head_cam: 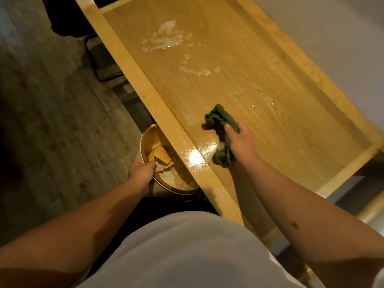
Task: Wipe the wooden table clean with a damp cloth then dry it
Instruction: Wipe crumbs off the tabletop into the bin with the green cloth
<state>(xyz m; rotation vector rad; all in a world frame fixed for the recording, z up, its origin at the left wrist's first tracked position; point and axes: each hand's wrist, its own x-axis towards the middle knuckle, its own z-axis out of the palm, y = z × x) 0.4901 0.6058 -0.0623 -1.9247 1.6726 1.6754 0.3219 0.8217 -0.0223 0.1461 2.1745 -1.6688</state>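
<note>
The wooden table runs diagonally from the top left to the lower right, with a paler raised border. White smears and a second patch lie on its far half. My right hand grips a crumpled green cloth that rests on the tabletop near the front edge. A wet, shiny patch glints on the border beside the cloth. My left hand holds the rim of a round bin just below the table's edge.
The bin holds scraps and a tan wrapper. A dark metal chair frame stands under the table's left side. Two tiny white crumbs lie on the wood. A grey wall borders the right. Wood-pattern floor spreads left.
</note>
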